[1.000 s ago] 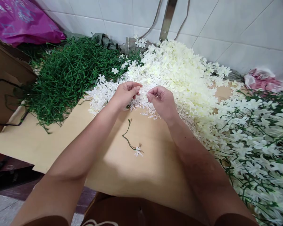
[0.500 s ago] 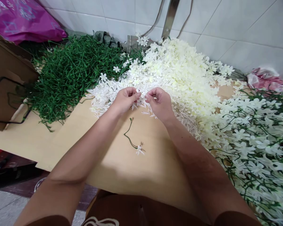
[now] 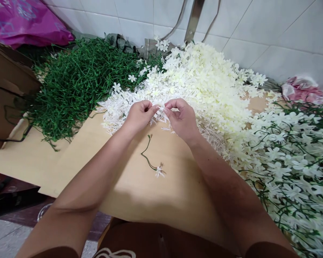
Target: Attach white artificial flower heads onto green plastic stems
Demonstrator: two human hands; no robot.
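Observation:
My left hand (image 3: 140, 115) and my right hand (image 3: 182, 118) meet fingertip to fingertip over the near edge of a heap of white artificial flowers (image 3: 204, 80). Both are closed in a pinch on a small white flower piece (image 3: 160, 109) between them; its exact shape blends with the white heap behind. Thin white stamen-like strips (image 3: 161, 95) lie around and under the fingers. Below the hands, on the tan board (image 3: 134, 193), rests one bent green stem (image 3: 145, 154) with a white flower (image 3: 159, 171) at its near end.
Green plastic stems (image 3: 78, 86) are heaped at the back left, beside a cardboard box (image 3: 8, 79) and a purple plastic bag (image 3: 29, 25). On the right lie many white flowers on green stems (image 3: 293, 165). A pink-and-white bag (image 3: 303, 89) sits near the tiled wall (image 3: 253, 32).
My hands have stayed over the same spot, and the fingertips have shifted slightly to the left. The stem with its flower on the board has not moved.

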